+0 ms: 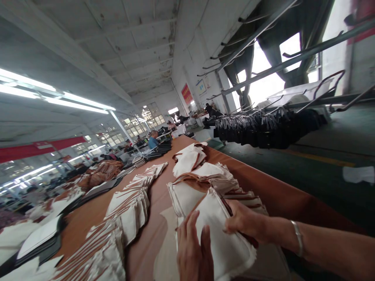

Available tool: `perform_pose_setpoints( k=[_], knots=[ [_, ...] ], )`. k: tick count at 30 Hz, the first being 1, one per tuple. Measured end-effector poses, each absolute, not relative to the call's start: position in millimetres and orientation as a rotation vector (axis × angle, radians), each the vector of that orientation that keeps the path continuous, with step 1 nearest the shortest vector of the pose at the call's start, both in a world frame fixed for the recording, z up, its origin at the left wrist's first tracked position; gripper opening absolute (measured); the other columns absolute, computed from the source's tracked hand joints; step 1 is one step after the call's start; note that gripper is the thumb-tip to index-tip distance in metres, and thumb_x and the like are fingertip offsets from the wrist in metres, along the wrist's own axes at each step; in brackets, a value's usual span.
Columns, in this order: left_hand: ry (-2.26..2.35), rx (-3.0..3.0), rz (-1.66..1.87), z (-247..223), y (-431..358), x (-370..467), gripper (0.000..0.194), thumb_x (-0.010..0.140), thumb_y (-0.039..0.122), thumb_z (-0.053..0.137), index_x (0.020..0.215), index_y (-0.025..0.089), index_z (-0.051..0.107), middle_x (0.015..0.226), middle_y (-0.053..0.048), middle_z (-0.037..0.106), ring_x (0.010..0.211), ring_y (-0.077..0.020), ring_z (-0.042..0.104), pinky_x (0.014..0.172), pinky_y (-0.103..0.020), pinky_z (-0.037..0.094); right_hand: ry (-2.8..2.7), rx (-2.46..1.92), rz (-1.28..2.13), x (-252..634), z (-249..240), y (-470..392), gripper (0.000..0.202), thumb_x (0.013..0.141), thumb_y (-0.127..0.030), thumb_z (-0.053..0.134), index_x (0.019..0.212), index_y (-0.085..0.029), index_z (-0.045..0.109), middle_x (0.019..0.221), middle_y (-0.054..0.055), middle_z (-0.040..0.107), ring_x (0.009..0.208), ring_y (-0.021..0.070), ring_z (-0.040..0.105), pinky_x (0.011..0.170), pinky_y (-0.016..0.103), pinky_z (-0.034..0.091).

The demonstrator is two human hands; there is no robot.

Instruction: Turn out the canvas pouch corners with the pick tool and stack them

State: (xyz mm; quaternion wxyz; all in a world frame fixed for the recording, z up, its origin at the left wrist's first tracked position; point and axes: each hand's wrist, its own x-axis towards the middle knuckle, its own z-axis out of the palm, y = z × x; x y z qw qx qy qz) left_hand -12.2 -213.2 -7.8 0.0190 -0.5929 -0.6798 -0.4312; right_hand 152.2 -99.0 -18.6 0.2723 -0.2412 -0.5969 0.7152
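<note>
Pinching the white sewn panel (pixel 222 238) tight by its right edge in the right hand (pixel 244 220); holding the left hand (pixel 193 249) open and empty at its left side, maybe to steady it, near on the brown table (pixel 249 166).

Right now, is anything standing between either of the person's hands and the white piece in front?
Nothing visible is. The right hand grips the white piece by its right edge; the left hand is over its left side, though whether it touches is unclear.
</note>
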Motion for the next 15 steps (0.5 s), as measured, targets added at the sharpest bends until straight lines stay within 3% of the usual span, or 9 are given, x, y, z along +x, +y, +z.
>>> perform_pose_setpoints(
  k=[1,4,9,12,15],
  knots=[
    [-2.099,-1.924,-1.311,-5,-198,-12,0.034,0.097,0.035,0.05,0.127,0.021,0.058,0.134,-0.015,0.058,0.128,-0.032,0.048,0.109,-0.052,0.033,-1.539,-0.578,1.973,153,-21,-109,0.048,0.058,-0.014,0.061,0.105,-0.016,0.058,0.072,-0.001,0.063,0.065,0.0172,0.061,0.055,0.023,0.048],
    [-2.182,-2.193,-1.363,2,-166,-7,0.032,0.098,0.04,0.047,0.12,0.021,0.06,0.119,-0.011,0.066,0.112,-0.0285,0.058,0.098,-0.043,0.041,-1.56,-0.534,1.946,154,-22,-120,0.041,0.059,-0.015,0.061,0.1,-0.015,0.059,0.075,-0.001,0.063,0.063,0.015,0.057,0.054,0.022,0.043],
    [-2.279,-2.263,-1.469,7,-151,-12,0.041,0.095,0.052,0.049,0.103,0.015,0.063,0.093,-0.007,0.068,0.088,-0.0242,0.06,0.079,-0.033,0.045,-2.013,-0.491,1.476,162,-20,-100,0.022,0.075,-0.03,0.067,0.089,-0.014,0.062,0.072,0.0,0.06,0.067,0.016,0.055,0.059,0.024,0.044],
    [-2.391,-2.308,-1.528,4,-156,-23,0.048,0.089,0.061,0.055,0.092,0.014,0.067,0.082,-0.004,0.068,0.076,-0.0204,0.057,0.066,-0.028,0.043,-2.18,-0.525,0.859,172,-19,-71,0.035,0.079,-0.041,0.071,0.101,-0.014,0.066,0.091,0.007,0.067,0.084,0.0228,0.06,0.076,0.033,0.049],
    [-2.513,-2.254,-1.611,-3,-159,-31,0.053,0.086,0.065,0.057,0.089,0.013,0.065,0.073,-0.002,0.063,0.065,-0.0162,0.052,0.057,-0.025,0.037,-2.236,-0.541,0.351,173,-17,-36,0.075,0.073,-0.045,0.077,0.136,-0.013,0.052,0.133,0.02,0.056,0.122,0.035,0.051,0.102,0.047,0.043]
  ],
)
